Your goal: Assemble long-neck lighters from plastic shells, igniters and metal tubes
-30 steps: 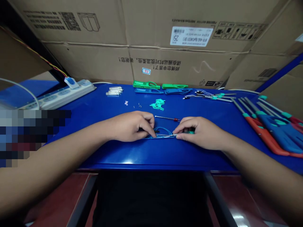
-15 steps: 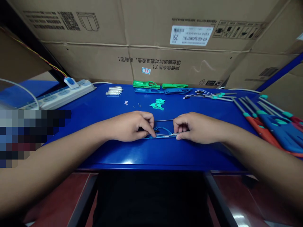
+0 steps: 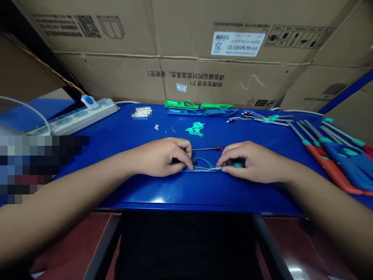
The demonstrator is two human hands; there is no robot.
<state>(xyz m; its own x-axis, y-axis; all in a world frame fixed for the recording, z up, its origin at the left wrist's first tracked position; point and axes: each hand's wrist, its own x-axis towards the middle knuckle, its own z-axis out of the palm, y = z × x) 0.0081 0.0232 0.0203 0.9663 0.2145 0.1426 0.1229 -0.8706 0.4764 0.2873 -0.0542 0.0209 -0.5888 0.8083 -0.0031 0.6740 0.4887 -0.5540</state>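
My left hand (image 3: 163, 157) presses down on a blue plastic tool housing (image 3: 201, 169) lying open on the bench, and its fingertips reach a thin metal rod with a wire loop. My right hand (image 3: 250, 161) pinches a teal-handled metal rod (image 3: 233, 165), its tip meeting the housing between my hands. A small screwdriver with a red handle (image 3: 207, 148) lies just above my hands, touching neither. Much of the housing's left end is hidden under my left hand.
A blue workbench (image 3: 151, 190) holds teal plastic parts (image 3: 196, 129), green and blue housings, glass tubes, wired rods, and stacked orange and blue tools at right. A power strip (image 3: 77, 120) lies at back left, with cardboard cartons behind.
My right hand has come back down from the screwdriver onto the teal-handled rod, which it had covered half a second ago. My left hand has stayed in place.
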